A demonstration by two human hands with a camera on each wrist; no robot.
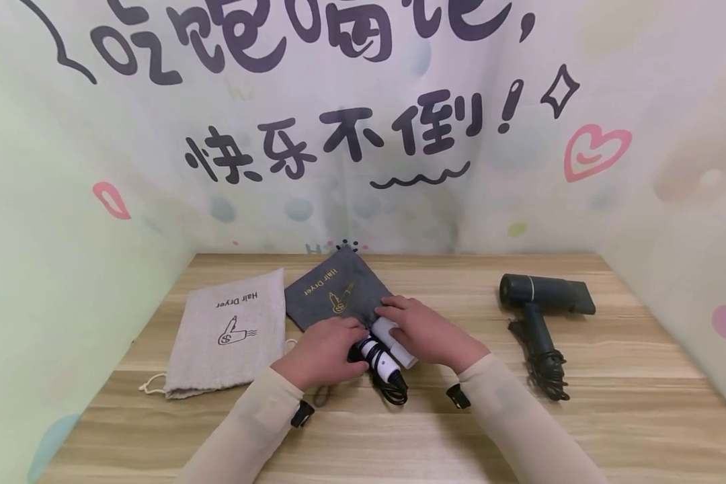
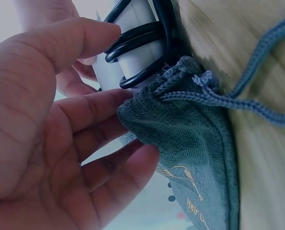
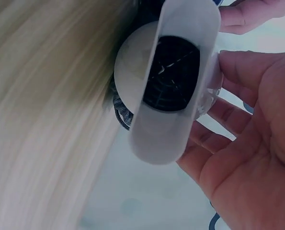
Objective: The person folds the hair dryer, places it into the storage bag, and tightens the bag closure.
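Note:
A white hair dryer (image 1: pixel 387 366), with black cord wound round its handle, lies at the mouth of a dark grey drawstring bag (image 1: pixel 317 296) printed "Hair Dryer". My left hand (image 1: pixel 327 353) is at the bag's mouth. In the left wrist view its fingers touch the cloth edge and the thumb rests by the cord (image 2: pixel 137 36); a wide gap separates thumb and fingers. My right hand (image 1: pixel 432 333) holds the dryer's head, thumb on one side and fingers on the other. The right wrist view shows the flat white nozzle (image 3: pixel 159 143) and the dark grille inside it.
A beige drawstring bag (image 1: pixel 230 343) with a hair dryer print lies flat at the left. To the right lies a black hair dryer (image 1: pixel 538 323), its cord wrapped round the handle. A printed cloth (image 1: pixel 345 202) hangs behind the wooden table (image 1: pixel 629 417).

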